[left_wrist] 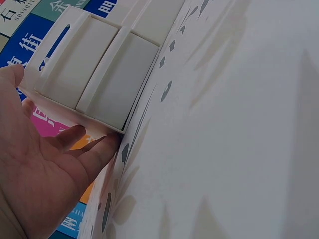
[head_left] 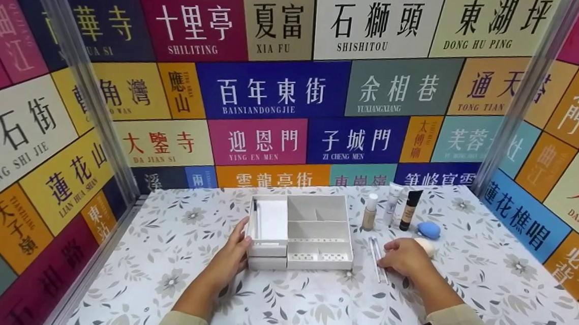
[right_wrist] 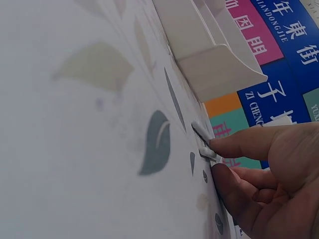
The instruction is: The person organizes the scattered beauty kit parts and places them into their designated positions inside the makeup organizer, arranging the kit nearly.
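In the head view a white desktop organizer (head_left: 318,231) stands on the table, with open compartments on its right and stacked drawers on its left. Its upper left tray (head_left: 272,221) holds a slim stick with a dark tip. My left hand (head_left: 232,250) rests against the organizer's left side, fingers lightly bent at the edge beside the drawer fronts (left_wrist: 117,79). To the right, my right hand (head_left: 407,257) reaches down to two slim white sticks (head_left: 374,255) lying on the table. Thumb and forefinger close around one stick near its end (right_wrist: 207,153).
Behind the right hand stand a foundation bottle (head_left: 369,213), a white tube (head_left: 392,205) and a black tube (head_left: 409,211). A blue makeup sponge (head_left: 428,230) lies nearby, and a cream sponge (head_left: 426,246) is partly hidden by the hand. A leaf-patterned cloth (head_left: 310,306) covers the table.
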`<state>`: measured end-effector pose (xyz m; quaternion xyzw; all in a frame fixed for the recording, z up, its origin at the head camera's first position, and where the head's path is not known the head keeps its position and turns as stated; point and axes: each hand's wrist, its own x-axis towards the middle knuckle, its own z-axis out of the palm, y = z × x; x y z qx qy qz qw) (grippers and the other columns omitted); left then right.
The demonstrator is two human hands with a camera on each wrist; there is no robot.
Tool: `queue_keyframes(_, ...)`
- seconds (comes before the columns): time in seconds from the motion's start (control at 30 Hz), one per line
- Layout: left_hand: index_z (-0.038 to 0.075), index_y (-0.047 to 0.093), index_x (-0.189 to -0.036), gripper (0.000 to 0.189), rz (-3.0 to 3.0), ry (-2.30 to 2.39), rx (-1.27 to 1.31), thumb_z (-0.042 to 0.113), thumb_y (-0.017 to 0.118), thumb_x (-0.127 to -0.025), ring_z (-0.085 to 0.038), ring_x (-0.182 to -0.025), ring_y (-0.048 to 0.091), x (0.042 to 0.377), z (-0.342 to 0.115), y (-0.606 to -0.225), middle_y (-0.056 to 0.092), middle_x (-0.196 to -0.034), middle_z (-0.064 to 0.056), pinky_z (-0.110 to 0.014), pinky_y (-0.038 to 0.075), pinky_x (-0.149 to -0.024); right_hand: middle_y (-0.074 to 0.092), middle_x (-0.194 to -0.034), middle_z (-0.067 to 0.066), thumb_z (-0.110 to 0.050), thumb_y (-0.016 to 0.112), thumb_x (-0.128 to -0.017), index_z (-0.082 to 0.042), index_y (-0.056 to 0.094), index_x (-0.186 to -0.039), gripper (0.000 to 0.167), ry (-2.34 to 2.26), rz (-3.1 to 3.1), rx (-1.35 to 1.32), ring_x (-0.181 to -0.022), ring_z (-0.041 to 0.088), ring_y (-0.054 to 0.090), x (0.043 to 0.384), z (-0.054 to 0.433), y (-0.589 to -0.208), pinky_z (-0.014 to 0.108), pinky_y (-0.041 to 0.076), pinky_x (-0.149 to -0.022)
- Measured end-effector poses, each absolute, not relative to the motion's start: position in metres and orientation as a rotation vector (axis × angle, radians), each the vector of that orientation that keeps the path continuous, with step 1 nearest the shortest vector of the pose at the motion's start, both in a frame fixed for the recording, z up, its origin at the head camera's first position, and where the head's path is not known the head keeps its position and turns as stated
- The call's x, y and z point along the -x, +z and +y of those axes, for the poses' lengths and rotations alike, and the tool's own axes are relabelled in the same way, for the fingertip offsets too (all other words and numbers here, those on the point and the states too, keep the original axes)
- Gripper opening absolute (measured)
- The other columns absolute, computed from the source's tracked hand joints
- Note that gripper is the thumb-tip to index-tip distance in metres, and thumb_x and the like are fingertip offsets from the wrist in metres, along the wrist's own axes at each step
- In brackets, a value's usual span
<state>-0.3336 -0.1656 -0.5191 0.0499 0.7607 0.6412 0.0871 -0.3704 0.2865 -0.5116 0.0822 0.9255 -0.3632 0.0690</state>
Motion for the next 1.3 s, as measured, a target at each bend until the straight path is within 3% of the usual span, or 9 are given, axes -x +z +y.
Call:
queue_keyframes(0.3, 0.056, 0.016, -0.167, 0.062, 2.253, 1.919, -0.113, 0.052, 0.045, -0.112, -0.046, -0.162, 0.030, 0.334, -0.164, -0.520, 0.009, -0.182, -0.016, -0.062, 0.033, -0.130, 0.073, -0.112, 0.015, -0.016, 0.088, -0.078, -0.001, 0.074, -0.124, 0.050, -1.145, 2.775, -0.249, -0.099, 0.027, 0.066, 0.369, 0.290, -0.512, 0.036, 0.057, -0.083)
queue_keyframes(0.53, 0.059, 0.017, -0.165, 0.061, 2.232, 1.926, -0.102, 0.053, 0.045, -0.112, -0.046, -0.162, 0.030, 0.333, -0.165, -0.519, 0.007, -0.182, -0.015, -0.062, 0.032, -0.130, 0.072, -0.112, 0.014, -0.010, 0.083, -0.081, 0.003, 0.071, -0.129, 0.051, -1.385, 2.625, -0.304, -0.085, 0.018, 0.069, 0.369, 0.294, -0.514, 0.026, 0.057, -0.072)
queue_keyframes(0.67, 0.061, 0.018, -0.164, 0.059, 2.230, 1.928, -0.096, 0.053, 0.046, -0.112, -0.046, -0.162, 0.029, 0.332, -0.164, -0.518, 0.006, -0.182, -0.016, -0.063, 0.032, -0.130, 0.072, -0.115, 0.011, -0.010, 0.083, -0.083, 0.002, 0.069, -0.133, 0.054, -1.497, 2.543, -0.357, -0.080, 0.013, 0.070, 0.370, 0.296, -0.512, 0.024, 0.060, -0.071)
queue_keyframes(1.0, 0.056, 0.015, -0.167, 0.061, 2.261, 1.893, -0.091, 0.051, 0.043, -0.113, -0.046, -0.162, 0.029, 0.335, -0.165, -0.517, 0.007, -0.182, -0.017, -0.063, 0.033, -0.130, 0.069, -0.087, -0.004, -0.007, 0.074, -0.088, 0.001, 0.057, -0.149, 0.064, -1.752, 2.292, -0.370, -0.076, 0.011, 0.068, 0.369, 0.293, -0.506, 0.027, 0.062, -0.070)
queue_keyframes(1.3, 0.058, 0.016, -0.166, 0.061, 2.243, 1.916, -0.109, 0.052, 0.044, -0.113, -0.046, -0.163, 0.028, 0.335, -0.165, -0.518, 0.005, -0.182, -0.016, -0.063, 0.032, -0.130, 0.070, -0.099, 0.000, -0.005, 0.067, -0.092, 0.000, 0.046, -0.158, 0.070, -1.857, 2.201, -0.316, -0.083, 0.013, 0.066, 0.363, 0.278, -0.489, 0.025, 0.061, -0.073)
